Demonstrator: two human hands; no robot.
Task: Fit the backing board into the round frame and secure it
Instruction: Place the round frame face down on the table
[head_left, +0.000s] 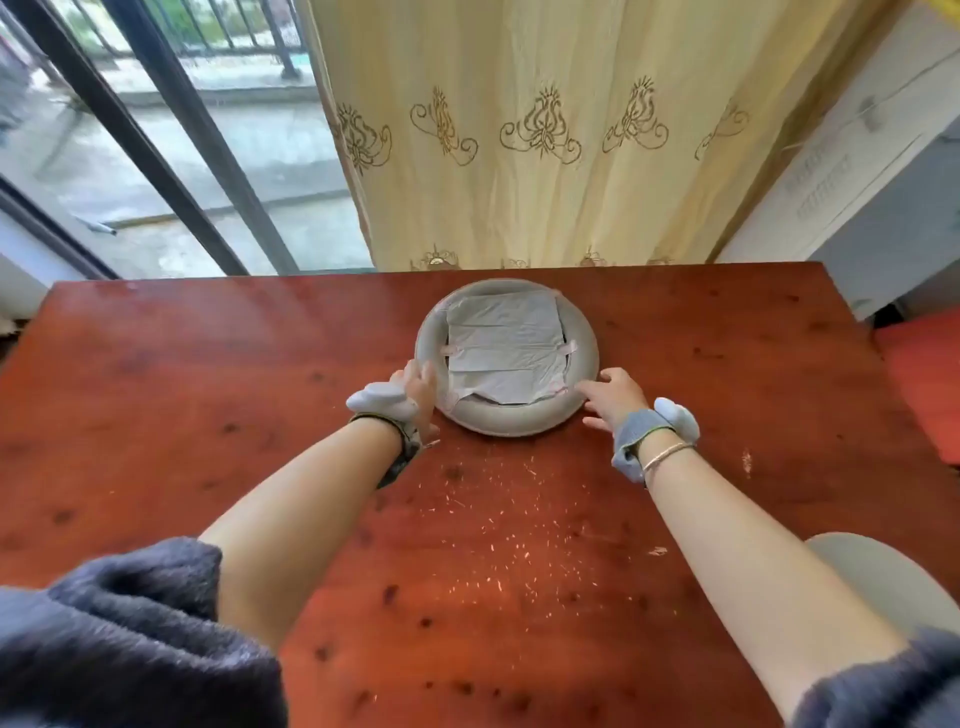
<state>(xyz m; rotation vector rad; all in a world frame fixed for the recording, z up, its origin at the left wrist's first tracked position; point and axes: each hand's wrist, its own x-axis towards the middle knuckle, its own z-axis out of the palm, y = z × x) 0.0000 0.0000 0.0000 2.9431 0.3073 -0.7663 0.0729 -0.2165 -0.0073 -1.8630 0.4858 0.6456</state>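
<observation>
A round grey frame (582, 338) lies face down on the red-brown wooden table (260, 374), near its far edge. Inside it sits a squarish grey backing board (506, 345) wrapped in thin crinkled plastic, with small pale tabs showing at its left and right sides. My left hand (421, 387) rests against the frame's left rim, fingers curled around the edge. My right hand (613, 397) lies at the near right rim, its fingers spread and touching the frame.
Pale specks and scratches dot the table (493, 519) in front of the frame. A yellow patterned curtain (545, 130) hangs behind the far edge. A glass balcony door is at the left, white furniture (857, 182) at the right, and a grey rounded seat (883, 577) at lower right.
</observation>
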